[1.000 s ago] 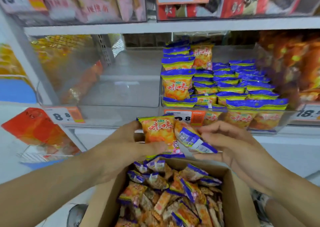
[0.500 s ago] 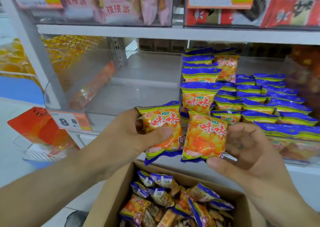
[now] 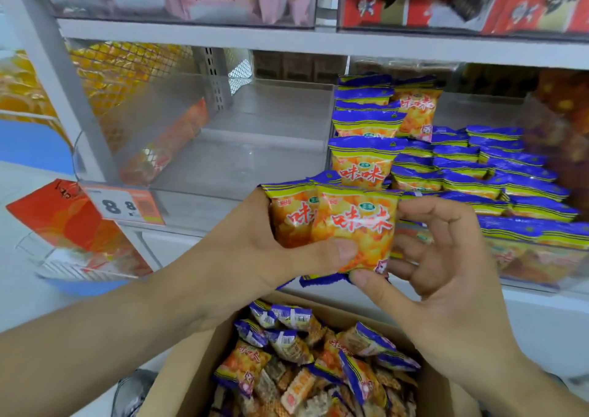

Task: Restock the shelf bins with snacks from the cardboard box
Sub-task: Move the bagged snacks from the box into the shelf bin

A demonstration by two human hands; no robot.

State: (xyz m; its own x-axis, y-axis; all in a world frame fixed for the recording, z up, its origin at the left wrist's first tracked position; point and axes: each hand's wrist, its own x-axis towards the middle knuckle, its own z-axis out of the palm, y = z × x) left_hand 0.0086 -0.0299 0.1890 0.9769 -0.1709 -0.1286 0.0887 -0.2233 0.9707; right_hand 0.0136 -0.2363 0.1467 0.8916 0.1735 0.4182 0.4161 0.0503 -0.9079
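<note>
Two orange snack packs with blue and yellow tops overlap in front of the shelf. My left hand (image 3: 255, 257) grips the back pack (image 3: 287, 222) and its thumb presses on the front pack (image 3: 357, 225). My right hand (image 3: 439, 263) pinches the front pack's lower right corner with its thumb, fingers behind it. Below, the open cardboard box (image 3: 197, 369) holds several more packs (image 3: 302, 362). The clear shelf bin (image 3: 541, 276) at right is stacked with matching packs (image 3: 462, 168).
An empty clear bin (image 3: 223, 168) sits left of the stocked one, with an 8.8 price tag (image 3: 124, 206) on its front. Pink and red goods fill the upper shelf (image 3: 287, 39). A red package (image 3: 63, 219) lies in a wire basket at left.
My right hand brought its pack leftward, so it overlaps the pack in my left hand, whose thumb now lies on both. The view moved closer to the shelf.
</note>
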